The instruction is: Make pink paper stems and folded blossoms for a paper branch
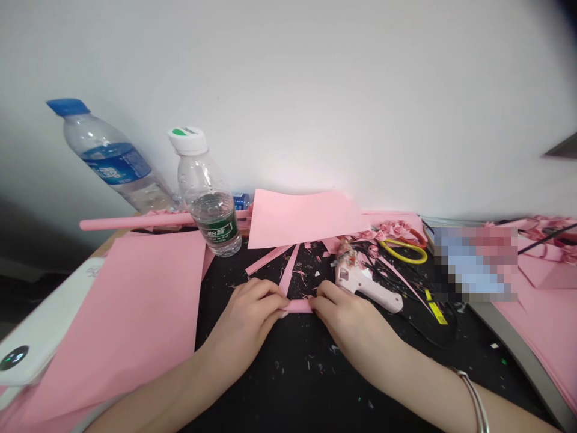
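A narrow strip of pink paper (298,306), seemingly rolled or folded, spans the gap between my two hands just above the black work surface (288,373). My left hand (255,307) pinches its left end with fingers closed. At the right end, my right hand (340,307) grips it between thumb and fingers. Beyond my fingers lie pink paper offcuts (288,273). A white hot glue gun (367,288) with a crusted nozzle rests right behind my right hand. The undersides of both hands' fingers are partly hidden.
Two water bottles, one blue-capped (112,156) and one white-capped (210,204), stand at the back left. Pink sheets (135,288) cover the left side beside a white device (40,337). Yellow-handled scissors (406,252), cables and crumpled paper lie back right. A wall (315,108) closes the rear.
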The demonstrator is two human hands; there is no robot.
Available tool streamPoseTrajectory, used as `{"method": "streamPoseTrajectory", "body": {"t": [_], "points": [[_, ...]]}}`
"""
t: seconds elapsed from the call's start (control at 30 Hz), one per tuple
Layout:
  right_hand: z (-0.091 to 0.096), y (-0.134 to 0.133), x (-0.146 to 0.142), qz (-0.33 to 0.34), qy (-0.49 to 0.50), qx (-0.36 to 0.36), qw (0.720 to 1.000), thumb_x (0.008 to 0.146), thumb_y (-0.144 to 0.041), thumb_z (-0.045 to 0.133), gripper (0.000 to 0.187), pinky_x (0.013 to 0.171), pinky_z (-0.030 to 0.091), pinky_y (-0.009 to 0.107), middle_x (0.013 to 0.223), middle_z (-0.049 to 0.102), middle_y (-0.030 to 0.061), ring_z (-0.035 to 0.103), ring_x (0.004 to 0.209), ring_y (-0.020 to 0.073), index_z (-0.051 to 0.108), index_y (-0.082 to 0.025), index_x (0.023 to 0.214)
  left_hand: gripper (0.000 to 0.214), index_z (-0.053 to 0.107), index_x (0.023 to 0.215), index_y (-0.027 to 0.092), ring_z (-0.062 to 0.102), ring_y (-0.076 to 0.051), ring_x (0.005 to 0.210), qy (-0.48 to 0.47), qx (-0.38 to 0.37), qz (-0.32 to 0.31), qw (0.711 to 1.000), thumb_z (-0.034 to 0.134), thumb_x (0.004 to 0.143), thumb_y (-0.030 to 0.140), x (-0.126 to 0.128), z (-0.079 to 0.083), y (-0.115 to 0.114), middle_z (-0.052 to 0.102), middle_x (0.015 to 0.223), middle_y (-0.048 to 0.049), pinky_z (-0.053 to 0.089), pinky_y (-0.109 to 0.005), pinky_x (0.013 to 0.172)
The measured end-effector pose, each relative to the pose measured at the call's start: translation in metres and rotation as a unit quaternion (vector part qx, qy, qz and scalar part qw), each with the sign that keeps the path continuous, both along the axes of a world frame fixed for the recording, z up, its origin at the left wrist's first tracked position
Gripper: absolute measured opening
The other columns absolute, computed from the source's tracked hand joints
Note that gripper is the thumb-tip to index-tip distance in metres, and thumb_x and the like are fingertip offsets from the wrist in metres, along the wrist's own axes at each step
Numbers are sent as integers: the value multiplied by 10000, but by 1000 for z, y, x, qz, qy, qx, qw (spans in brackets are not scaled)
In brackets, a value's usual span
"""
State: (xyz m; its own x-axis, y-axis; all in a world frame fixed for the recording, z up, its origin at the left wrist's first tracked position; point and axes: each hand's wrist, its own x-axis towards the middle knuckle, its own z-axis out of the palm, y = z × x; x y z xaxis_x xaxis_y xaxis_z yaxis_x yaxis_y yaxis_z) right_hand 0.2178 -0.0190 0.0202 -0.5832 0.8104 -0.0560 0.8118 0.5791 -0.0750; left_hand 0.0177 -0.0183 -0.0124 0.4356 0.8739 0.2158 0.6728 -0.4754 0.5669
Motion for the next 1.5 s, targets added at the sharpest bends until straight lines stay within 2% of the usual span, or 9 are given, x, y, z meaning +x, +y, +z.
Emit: {"method": "streamPoseTrajectory", "body": {"t": [0.13, 0.37, 0.47, 0.6, 0.77, 0.93, 1.13, 1.33, 1.5], "points": [[-3, 0, 3, -12, 27, 22, 999, 831, -23, 470, 176, 575, 424, 227, 878, 541, 55, 554, 703, 133, 596, -144, 856, 128, 650, 904, 231, 559, -170, 828, 6, -1, -1, 1000, 538, 850, 200, -2, 0, 1, 629, 886, -13, 434, -322, 762], [6, 4, 3, -8, 55, 23, 998, 839, -54, 487, 146, 617, 437, 298, 764, 596, 67, 529, 757, 205, 605, -139, 822, 109, 642, 895, 235, 583, -175, 823, -4, 21, 17, 1000, 543, 848, 238, -3, 2, 1, 645, 902, -12, 431, -348, 791], [17, 10, 9, -13, 149, -16, 989, 864, -92, 481, 157, 697, 439, 298, 805, 628, 57, 535, 807, 191, 619, -157, 902, 123, 639, 929, 258, 582, -186, 902, -38, 16, 52, 998, 551, 844, 244, -3, 6, 1, 653, 955, -2, 416, -371, 855], [35, 19, 18, -60, 253, -127, 957, 871, -130, 483, 190, 692, 433, 244, 841, 665, 3, 574, 770, 135, 651, -210, 909, 137, 662, 920, 267, 598, -188, 910, -100, -39, 81, 991, 555, 838, 295, -3, 14, 1, 682, 947, 13, 447, -350, 843], [45, 27, 26, -120, 301, -204, 924, 862, -180, 467, 197, 620, 434, 229, 815, 669, 3, 591, 723, 130, 662, -183, 889, 193, 668, 976, 257, 634, -161, 840, -155, -121, 47, 979, 553, 832, 317, -1, 20, 1, 703, 938, 15, 498, -273, 756], [44, 31, 32, -138, 327, -242, 903, 864, -209, 446, 211, 611, 443, 233, 785, 670, 18, 592, 694, 135, 652, -176, 898, 205, 674, 959, 271, 642, -152, 852, -181, -148, 65, 970, 627, 766, 217, 1, 17, 2, 706, 946, 37, 508, -235, 734], [41, 34, 31, -145, 340, -284, 884, 848, -229, 475, 179, 601, 428, 244, 722, 675, 28, 559, 627, 133, 637, -161, 813, 169, 686, 913, 263, 626, -140, 914, -203, -76, 66, 974, 627, 773, 188, 0, 12, 1, 692, 988, 29, 488, -235, 810], [34, 33, 25, -179, 353, -303, 867, 820, -241, 497, 162, 513, 386, 234, 677, 674, 34, 539, 581, 133, 627, -147, 847, 149, 691, 801, 226, 604, -159, 927, -195, 49, 22, 979, 575, 816, 135, -2, 6, 3, 688, 964, -11, 430, -325, 900], [29, 34, 25, -199, 383, -304, 850, 793, -233, 524, 125, 489, 373, 228, 652, 670, 35, 529, 543, 120, 610, -144, 810, 154, 672, 824, 205, 559, -175, 989, -168, 100, -9, 981, 555, 824, 104, -2, 5, 2, 662, 1006, -37, 393, -356, 939]]}}
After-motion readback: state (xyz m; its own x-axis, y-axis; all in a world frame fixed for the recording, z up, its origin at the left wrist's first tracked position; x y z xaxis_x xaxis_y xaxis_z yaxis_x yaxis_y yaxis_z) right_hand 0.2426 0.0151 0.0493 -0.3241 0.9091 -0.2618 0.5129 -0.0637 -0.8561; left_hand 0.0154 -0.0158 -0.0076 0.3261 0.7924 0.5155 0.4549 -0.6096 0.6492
